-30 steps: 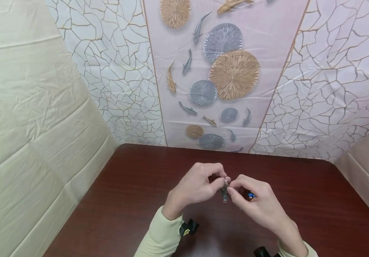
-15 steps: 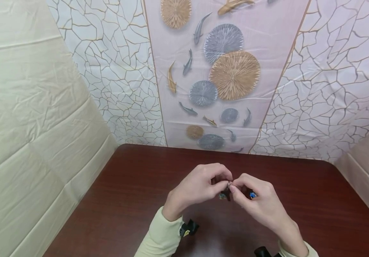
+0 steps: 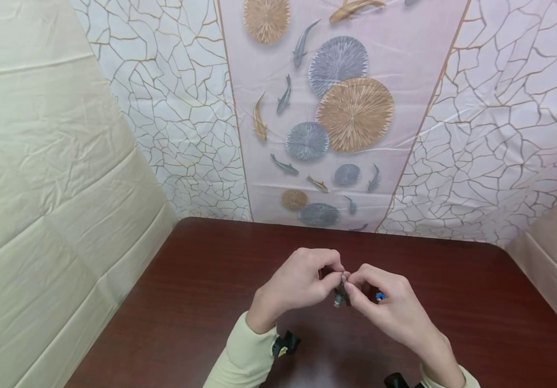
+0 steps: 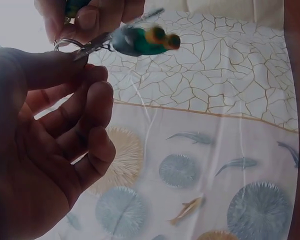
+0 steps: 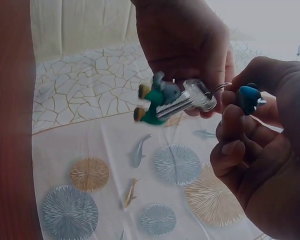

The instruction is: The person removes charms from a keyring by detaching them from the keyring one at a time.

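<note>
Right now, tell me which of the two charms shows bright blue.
The blue-topped charm in the curl of the right hand. The other, a green charm beside the key, has yellow-orange ends instead.

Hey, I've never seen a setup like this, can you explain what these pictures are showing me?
There's no robot here, just a person's bare left hand and right hand working above a dark reddish-brown table. The wide picture comes from a camera worn on the head, looking forward and down. The two closer pictures come from cameras on the left and right wrists, so each shows its own hand up close with the other hand opposite.

Both hands pinch at a metal key ring. Beside it you can see a key and a small green and grey figure. A blue and dark piece shows at the right hand's fingers; I can't tell whether it's attached to the ring.
</note>
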A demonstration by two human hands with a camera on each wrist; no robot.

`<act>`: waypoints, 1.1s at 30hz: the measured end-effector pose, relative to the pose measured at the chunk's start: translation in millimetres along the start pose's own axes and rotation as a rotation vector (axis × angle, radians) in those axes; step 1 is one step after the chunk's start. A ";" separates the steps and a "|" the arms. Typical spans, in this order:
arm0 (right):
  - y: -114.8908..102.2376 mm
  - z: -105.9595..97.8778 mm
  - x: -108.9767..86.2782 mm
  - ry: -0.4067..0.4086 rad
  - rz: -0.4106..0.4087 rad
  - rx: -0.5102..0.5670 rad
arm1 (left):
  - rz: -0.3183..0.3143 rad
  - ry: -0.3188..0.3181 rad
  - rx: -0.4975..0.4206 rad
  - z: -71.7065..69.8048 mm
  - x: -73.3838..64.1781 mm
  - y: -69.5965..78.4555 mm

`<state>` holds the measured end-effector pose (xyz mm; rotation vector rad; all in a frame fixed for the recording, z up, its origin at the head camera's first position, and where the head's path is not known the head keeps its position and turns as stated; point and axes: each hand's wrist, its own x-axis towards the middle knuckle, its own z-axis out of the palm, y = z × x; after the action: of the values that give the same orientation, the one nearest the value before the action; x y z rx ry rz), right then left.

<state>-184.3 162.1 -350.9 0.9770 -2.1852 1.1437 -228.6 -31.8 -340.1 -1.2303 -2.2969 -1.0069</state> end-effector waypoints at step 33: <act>-1.2 0.4 -1.0 0.023 -0.021 -0.051 | 0.051 0.034 -0.075 -1.8 -0.8 0.2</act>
<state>-182.8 161.7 -351.2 0.9590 -2.1701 1.0789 -228.0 -33.4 -339.3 -1.2847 -2.2091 -1.0961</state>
